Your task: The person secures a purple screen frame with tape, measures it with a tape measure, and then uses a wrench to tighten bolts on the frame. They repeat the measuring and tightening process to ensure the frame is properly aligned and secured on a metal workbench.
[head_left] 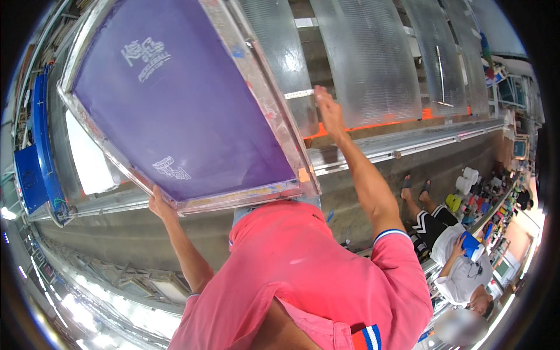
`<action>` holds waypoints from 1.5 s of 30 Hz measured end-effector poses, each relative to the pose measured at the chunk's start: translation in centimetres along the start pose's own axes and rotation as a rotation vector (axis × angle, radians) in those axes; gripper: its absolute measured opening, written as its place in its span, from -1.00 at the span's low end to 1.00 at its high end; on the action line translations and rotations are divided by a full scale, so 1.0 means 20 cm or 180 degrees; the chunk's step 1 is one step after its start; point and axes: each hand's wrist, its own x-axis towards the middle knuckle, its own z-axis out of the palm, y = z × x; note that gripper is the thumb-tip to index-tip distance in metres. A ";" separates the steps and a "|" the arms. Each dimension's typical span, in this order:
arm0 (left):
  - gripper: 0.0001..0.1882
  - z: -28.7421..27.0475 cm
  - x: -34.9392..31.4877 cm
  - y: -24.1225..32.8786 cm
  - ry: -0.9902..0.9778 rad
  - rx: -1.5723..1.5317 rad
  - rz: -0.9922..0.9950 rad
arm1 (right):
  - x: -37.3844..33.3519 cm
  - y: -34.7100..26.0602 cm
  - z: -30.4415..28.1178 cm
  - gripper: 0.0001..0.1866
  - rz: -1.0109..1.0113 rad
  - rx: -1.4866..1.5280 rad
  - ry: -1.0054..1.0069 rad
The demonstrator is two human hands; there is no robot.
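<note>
A large screen-printing frame [256,76] with purple mesh [192,111] and pale lettered designs lies tilted across the view in front of me. Its metal border is stained with paint. My left hand [158,203] grips the frame's near left corner, the fingers partly hidden behind the edge. To the right of the frame, my right hand [330,114] is held out over the table edge with its fingers stretched and nothing in it. Clear ribbed sheets [367,64] lie on the long table beyond that hand.
A metal rail [373,154] and an orange strip run along the table's near edge. White material [90,154] and a blue machine part [41,140] are at left. At right, a person in a white shirt [466,271] holds a blue container [468,244] near cluttered shelves.
</note>
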 end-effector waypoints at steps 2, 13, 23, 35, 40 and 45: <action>-0.59 0.06 -0.03 0.00 -0.0006 0.0048 -0.0009 | -0.04 -0.06 -0.06 -0.32 0.0620 0.1114 0.0358; -0.41 0.67 -0.07 -0.15 0.0050 0.1569 0.1026 | -0.12 -0.27 -0.20 -0.41 0.0196 0.0139 0.0092; -0.40 0.78 -0.15 -0.10 -0.0227 0.1995 0.0443 | -0.19 -0.09 -0.11 -0.11 -0.0193 -0.2273 0.1030; -0.50 0.77 -0.20 -0.21 0.0384 0.2813 0.2132 | -0.25 0.05 -0.07 -0.44 -0.0172 -0.2169 0.0860; -0.53 0.71 -0.12 -0.25 0.0135 0.2507 0.2692 | -0.25 0.02 -0.07 -0.45 -0.0125 -0.2057 0.0794; -0.58 0.71 -0.12 -0.25 0.0016 0.2290 0.2463 | -0.25 0.06 -0.06 -0.47 -0.0089 -0.1931 0.0870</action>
